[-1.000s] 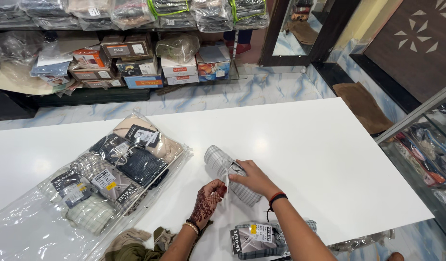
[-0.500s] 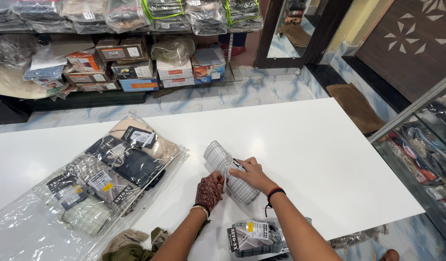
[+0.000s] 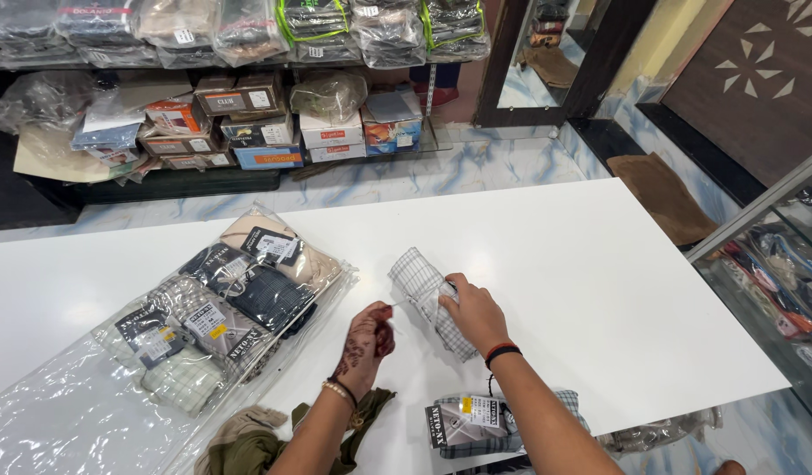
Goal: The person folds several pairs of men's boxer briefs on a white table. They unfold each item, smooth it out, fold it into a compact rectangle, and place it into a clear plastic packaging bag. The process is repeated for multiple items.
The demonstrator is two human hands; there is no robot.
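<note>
Clear plastic bag (image 3: 89,413) left holds folded cloths; right hand (image 3: 473,312) grips rolled checked cloth (image 3: 428,297), left hand (image 3: 368,341) pinched shut beside it.

Rolled checked cloth (image 3: 421,290) on white table (image 3: 599,281)

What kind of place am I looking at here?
Most likely a clothing shop. Shelves along the wall hold bagged garments and boxes, a clear bag of folded clothes lies on the white counter, and a glass showcase stands at the right.
</note>
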